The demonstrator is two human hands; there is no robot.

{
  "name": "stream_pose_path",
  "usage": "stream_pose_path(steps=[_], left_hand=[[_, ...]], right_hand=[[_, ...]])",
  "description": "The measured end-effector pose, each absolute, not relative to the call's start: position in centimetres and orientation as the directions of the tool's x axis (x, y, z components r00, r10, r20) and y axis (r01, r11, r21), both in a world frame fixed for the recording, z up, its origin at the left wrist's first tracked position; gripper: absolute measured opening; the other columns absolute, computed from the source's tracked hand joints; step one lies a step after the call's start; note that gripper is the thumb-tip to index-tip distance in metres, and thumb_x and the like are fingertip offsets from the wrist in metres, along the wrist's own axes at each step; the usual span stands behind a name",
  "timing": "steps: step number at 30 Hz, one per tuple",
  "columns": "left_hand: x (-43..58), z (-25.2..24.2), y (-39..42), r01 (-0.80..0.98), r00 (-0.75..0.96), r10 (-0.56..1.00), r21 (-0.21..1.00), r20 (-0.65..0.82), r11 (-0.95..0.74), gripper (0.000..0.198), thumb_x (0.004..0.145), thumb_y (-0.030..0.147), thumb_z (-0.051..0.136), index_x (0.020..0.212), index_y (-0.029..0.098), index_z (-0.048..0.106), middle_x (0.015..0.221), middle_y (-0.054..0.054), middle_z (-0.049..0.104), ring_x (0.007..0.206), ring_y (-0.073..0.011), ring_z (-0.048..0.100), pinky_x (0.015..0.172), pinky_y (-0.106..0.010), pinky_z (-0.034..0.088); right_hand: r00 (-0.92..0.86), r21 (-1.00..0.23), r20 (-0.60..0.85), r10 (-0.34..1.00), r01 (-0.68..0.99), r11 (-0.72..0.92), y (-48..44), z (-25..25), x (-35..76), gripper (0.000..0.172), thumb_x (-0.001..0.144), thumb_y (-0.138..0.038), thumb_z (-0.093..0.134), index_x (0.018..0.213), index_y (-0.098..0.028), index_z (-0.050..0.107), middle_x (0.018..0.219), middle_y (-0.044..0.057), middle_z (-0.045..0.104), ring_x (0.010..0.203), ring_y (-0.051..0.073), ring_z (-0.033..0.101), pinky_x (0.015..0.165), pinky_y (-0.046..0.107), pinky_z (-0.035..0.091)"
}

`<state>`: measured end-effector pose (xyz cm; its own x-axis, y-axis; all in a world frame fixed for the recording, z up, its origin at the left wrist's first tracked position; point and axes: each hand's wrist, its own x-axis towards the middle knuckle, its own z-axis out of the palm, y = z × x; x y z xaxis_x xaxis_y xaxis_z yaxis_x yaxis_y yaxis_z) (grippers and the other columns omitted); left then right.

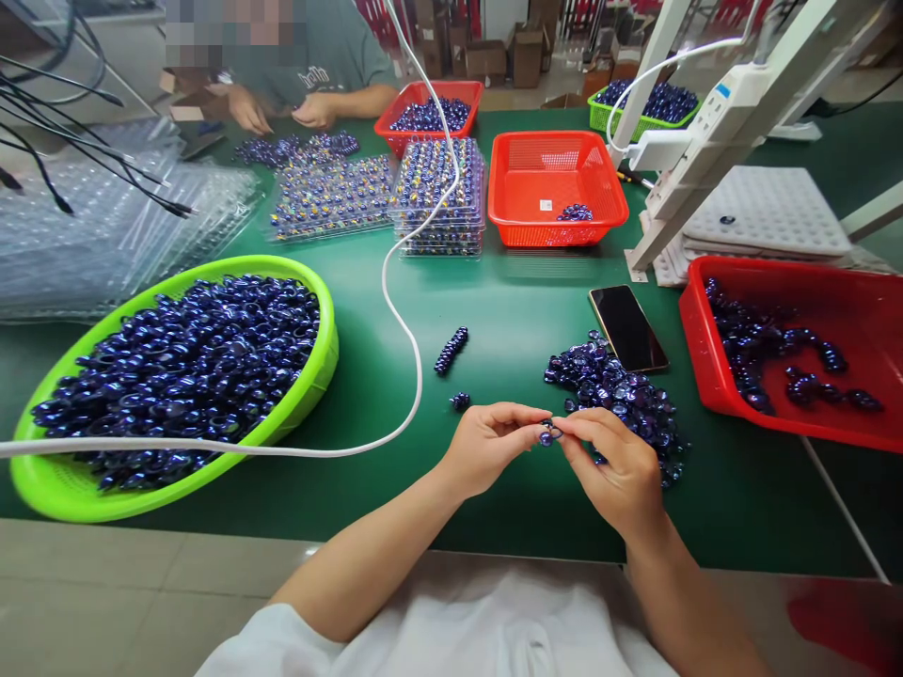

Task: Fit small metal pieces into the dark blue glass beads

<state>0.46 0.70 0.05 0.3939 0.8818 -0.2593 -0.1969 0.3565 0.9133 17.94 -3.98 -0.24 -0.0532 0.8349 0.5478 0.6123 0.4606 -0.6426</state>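
Note:
My left hand (486,442) and my right hand (613,465) meet over the green table (508,320), fingertips pinched together on a small dark-blue glass bead (546,435). Just behind my right hand lies a loose pile of blue beads (621,395). A short stacked row of beads (451,350) and one small cluster of beads (460,401) rest on the table beyond my left hand.
A lime-green basket (310,371) full of beads sits at the left, with a white cable (405,329) draped over it. A red tray (698,338) with some beads is at the right, a black phone (627,327) beside it. Further back stand a red basket (557,188), filled clear bead trays (441,193) and another person's hands (282,113).

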Motion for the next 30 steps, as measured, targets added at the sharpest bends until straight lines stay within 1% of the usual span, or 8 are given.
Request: stream_pose_path(steps=[3,6,8,11,15,22,27,30], left_hand=[[0.57,-0.11,0.47,-0.182,0.386,0.906,0.949,-0.171,0.257,0.023,0.071,0.029,0.082,0.088,0.014,0.079,0.088,-0.009,0.077,0.078,-0.0183,0.071,0.074,-0.029,0.058],[0.74,-0.32,0.28,-0.100,0.360,0.928,0.986,-0.091,0.135,0.021,0.075,0.031,0.079,0.088,0.015,0.079,0.091,-0.011,0.077,0.084,-0.0215,0.071,0.080,-0.032,0.058],[0.85,-0.51,0.16,-0.077,0.356,0.930,0.988,-0.096,0.131,0.023,0.076,0.033,0.078,0.090,0.015,0.079,0.093,-0.011,0.077,0.085,-0.0225,0.072,0.080,-0.034,0.059],[0.97,-0.72,-0.04,-0.098,0.355,0.924,0.977,-0.143,0.189,0.029,0.075,0.036,0.079,0.095,0.015,0.078,0.094,-0.011,0.077,0.085,-0.0236,0.072,0.081,-0.035,0.059],[1.06,-0.61,-0.11,-0.085,0.357,0.921,0.976,-0.157,0.199,0.032,0.074,0.039,0.079,0.095,0.015,0.078,0.092,-0.010,0.078,0.084,-0.0228,0.072,0.083,-0.035,0.059],[1.07,-0.33,0.02,0.016,0.342,0.935,0.995,-0.098,0.098,0.019,0.076,0.029,0.076,0.090,0.016,0.079,0.091,-0.009,0.078,0.083,-0.0217,0.072,0.081,-0.032,0.059],[1.07,-0.48,-0.06,0.071,0.349,0.937,0.997,-0.008,-0.018,0.015,0.079,0.027,0.074,0.088,0.016,0.078,0.088,-0.010,0.077,0.080,-0.0211,0.071,0.076,-0.031,0.058],[1.12,-0.59,-0.08,0.083,0.358,0.934,0.996,-0.006,-0.026,0.015,0.080,0.027,0.073,0.088,0.016,0.078,0.087,-0.010,0.077,0.080,-0.0213,0.071,0.076,-0.031,0.057]], right_hand=[[-0.032,-0.703,0.495,0.868,0.572,0.422,-3.93,-0.22,17.93,0.022,0.087,-0.008,0.062,0.101,-0.024,0.068,0.091,0.004,0.069,0.084,0.018,0.066,0.073,0.032,0.055],[-0.015,-0.761,0.410,0.912,0.545,0.351,-3.89,-0.08,17.88,0.017,0.090,-0.011,0.059,0.099,-0.024,0.067,0.088,0.004,0.068,0.082,0.017,0.065,0.071,0.031,0.054],[0.003,-0.779,0.362,0.932,0.551,0.300,-3.92,0.06,17.84,0.013,0.090,-0.014,0.059,0.096,-0.023,0.067,0.085,0.003,0.067,0.078,0.017,0.064,0.068,0.030,0.052],[0.017,-0.795,0.311,0.950,0.553,0.250,-4.02,0.26,17.78,0.010,0.090,-0.017,0.059,0.092,-0.023,0.066,0.081,0.001,0.065,0.070,0.014,0.060,0.062,0.027,0.049],[0.016,-0.802,0.311,0.950,0.541,0.253,-4.08,0.35,17.70,0.010,0.090,-0.018,0.057,0.092,-0.022,0.066,0.081,0.001,0.065,0.067,0.014,0.059,0.061,0.027,0.049],[0.017,-0.778,0.347,0.938,0.564,0.277,-3.92,0.38,17.54,0.012,0.088,-0.014,0.057,0.090,-0.022,0.065,0.081,0.001,0.066,0.067,0.014,0.059,0.061,0.027,0.049],[0.041,-0.801,0.298,0.954,0.555,0.226,-3.94,0.36,17.24,0.011,0.088,-0.016,0.057,0.086,-0.022,0.065,0.077,0.000,0.065,0.063,0.013,0.058,0.059,0.026,0.049],[0.032,-0.811,0.265,0.964,0.548,0.205,-3.92,0.33,17.47,0.011,0.089,-0.017,0.057,0.088,-0.022,0.067,0.077,0.001,0.065,0.063,0.013,0.059,0.058,0.026,0.050]])
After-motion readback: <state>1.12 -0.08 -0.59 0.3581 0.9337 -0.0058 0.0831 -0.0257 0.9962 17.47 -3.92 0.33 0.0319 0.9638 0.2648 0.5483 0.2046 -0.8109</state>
